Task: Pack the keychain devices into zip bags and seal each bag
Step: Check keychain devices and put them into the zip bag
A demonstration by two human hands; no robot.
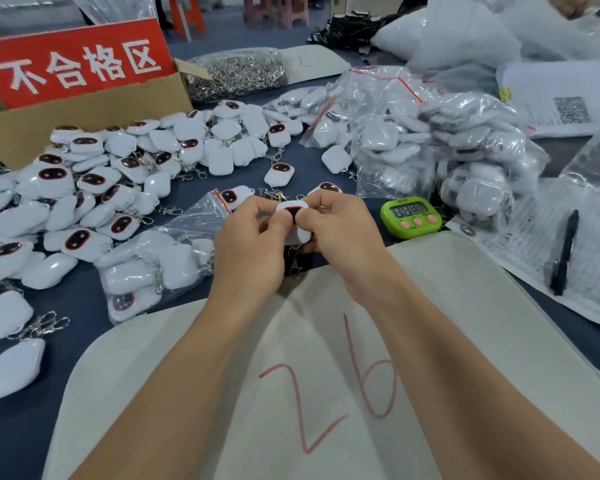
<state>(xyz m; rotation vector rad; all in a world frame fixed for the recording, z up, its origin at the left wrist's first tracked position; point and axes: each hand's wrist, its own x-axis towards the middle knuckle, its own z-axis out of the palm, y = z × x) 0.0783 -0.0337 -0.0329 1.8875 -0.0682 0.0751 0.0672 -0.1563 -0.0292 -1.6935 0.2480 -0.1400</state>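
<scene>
Both hands meet at table centre, pinched together on one keychain device (292,216). Left hand (253,244) grips its left side, thumb on the dark face; right hand (340,233) grips the right side, thumb pressing next to the left thumb. Device is white with a dark oval face, held above the table; its metal clasp (294,266) hangs down between the wrists. Can't tell if a bag is around it.

Under the forearms lies a pale sheet (465,323) with red "26" written on it. Just left of the left hand, a zip bag (160,258) partly filled with devices lies on the dark blue table (84,303), red zip strip toward the hands. Farther left, a big loose pile of unpacked devices (94,181) spreads across the table, some face up, some face down. Behind the pile, a cardboard box (84,112) with a red sign (73,64) in white Chinese characters. Clear bag of metal clasps (239,74) behind that.

Right of the hands, a green timer (411,216) with pink buttons, near the right hand, not touching. Beyond it, a heap of filled zip bags (430,143). Far right, printed papers (586,244) with a black pen (565,252) lying on top.
</scene>
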